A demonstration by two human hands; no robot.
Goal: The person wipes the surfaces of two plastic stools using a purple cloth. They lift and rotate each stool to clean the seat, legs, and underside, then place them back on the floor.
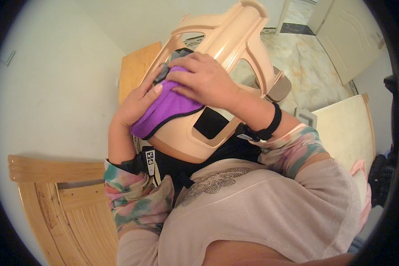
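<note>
Far left: a slatted wooden furnishing [57, 170] stands against the pale wall. Next, a wooden panel [137, 64] shows behind the left hand.

Left hand [135, 104]: partly closed, its thumb laid over the purple cloth [170, 106]. The thumb and palm hold the cloth's left side; clamping force cannot be told.

Centre: the cloth (dark-edged, with a grey portion [180, 53] at its upper end) lies over the left side of the peach plastic frame [230, 37], in front of the wearer's body.

Right hand [204, 80]: fingers bent, part-way closed, palm down on the cloth's upper part. Whether the fingers pinch it or only press cannot be told.

Progress: judged to be under way. Done: the cloth is laid against the frame, with both hands on it. Left: the upper panel and right-hand side are uncovered; whether they require attention cannot be determined.

Far right: a pale door [352, 40] stands beyond the marbled floor [312, 75].
</note>
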